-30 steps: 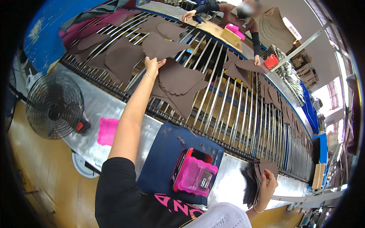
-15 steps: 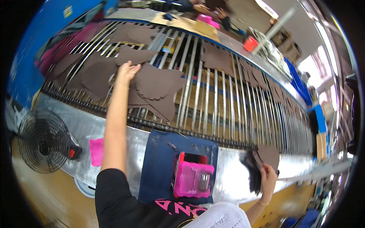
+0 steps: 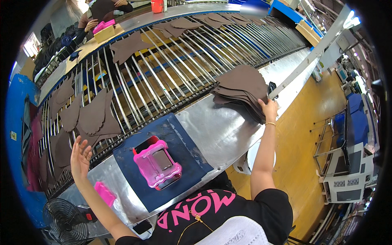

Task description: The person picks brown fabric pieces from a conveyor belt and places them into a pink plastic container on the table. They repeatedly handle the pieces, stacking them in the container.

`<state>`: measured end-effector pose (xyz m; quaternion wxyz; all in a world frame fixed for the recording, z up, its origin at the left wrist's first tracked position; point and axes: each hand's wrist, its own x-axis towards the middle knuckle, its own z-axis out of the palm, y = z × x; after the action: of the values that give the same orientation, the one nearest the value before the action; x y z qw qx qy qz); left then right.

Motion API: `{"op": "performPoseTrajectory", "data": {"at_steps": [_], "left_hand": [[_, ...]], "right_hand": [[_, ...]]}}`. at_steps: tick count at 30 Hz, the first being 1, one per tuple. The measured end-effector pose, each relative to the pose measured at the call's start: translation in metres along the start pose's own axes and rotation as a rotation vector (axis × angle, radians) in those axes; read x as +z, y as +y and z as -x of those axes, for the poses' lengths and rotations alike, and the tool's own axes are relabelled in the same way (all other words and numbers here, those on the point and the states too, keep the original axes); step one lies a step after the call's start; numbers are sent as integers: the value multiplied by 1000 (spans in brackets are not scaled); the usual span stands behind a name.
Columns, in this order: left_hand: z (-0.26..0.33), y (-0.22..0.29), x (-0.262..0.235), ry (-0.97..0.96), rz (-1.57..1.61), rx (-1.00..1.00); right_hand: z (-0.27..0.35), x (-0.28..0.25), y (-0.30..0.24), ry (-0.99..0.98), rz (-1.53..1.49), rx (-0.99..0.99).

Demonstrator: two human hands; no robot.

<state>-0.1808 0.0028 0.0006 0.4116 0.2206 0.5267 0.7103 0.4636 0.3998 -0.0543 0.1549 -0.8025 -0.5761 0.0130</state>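
Note:
My left hand (image 3: 81, 158) is raised in front of the roller conveyor's near edge, open with fingers spread and holding nothing. Just beyond it, dark brown flat cut pieces (image 3: 92, 117), some with scalloped edges, lie overlapping on the rollers. At the right, my right hand (image 3: 268, 110) grips the edge of a fanned stack of the same brown pieces (image 3: 241, 83). That stack lies on the metal table beside the conveyor. The fingertips are partly hidden at the stack's edge.
On a dark blue mat (image 3: 139, 183) sits a pink-framed box (image 3: 158, 164). Left of it are a pink piece (image 3: 105, 194) and a black fan (image 3: 65, 220). A slanted metal post (image 3: 302, 61) stands near the stack. Across the conveyor (image 3: 163, 81), another person (image 3: 98, 18) handles a brown piece.
My view has swung to the right. My left hand has come back from the brown pieces on the rollers, while my right hand stays at the stack.

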Motion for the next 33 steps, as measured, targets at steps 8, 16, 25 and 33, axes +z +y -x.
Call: {"op": "performPoseTrajectory", "data": {"at_steps": [8, 16, 25, 33], "left_hand": [[47, -4, 54, 22, -6, 11], [64, -1, 96, -28, -113, 43], [80, 6, 167, -261, -447, 12], [93, 16, 190, -68, -341, 151]], "right_hand": [[8, -29, -26, 28, -9, 104], [-48, -7, -6, -74, -455, -98], [75, -122, -116, 14, -806, -551], [222, -117, -195, -675, -1586, -803]]}}
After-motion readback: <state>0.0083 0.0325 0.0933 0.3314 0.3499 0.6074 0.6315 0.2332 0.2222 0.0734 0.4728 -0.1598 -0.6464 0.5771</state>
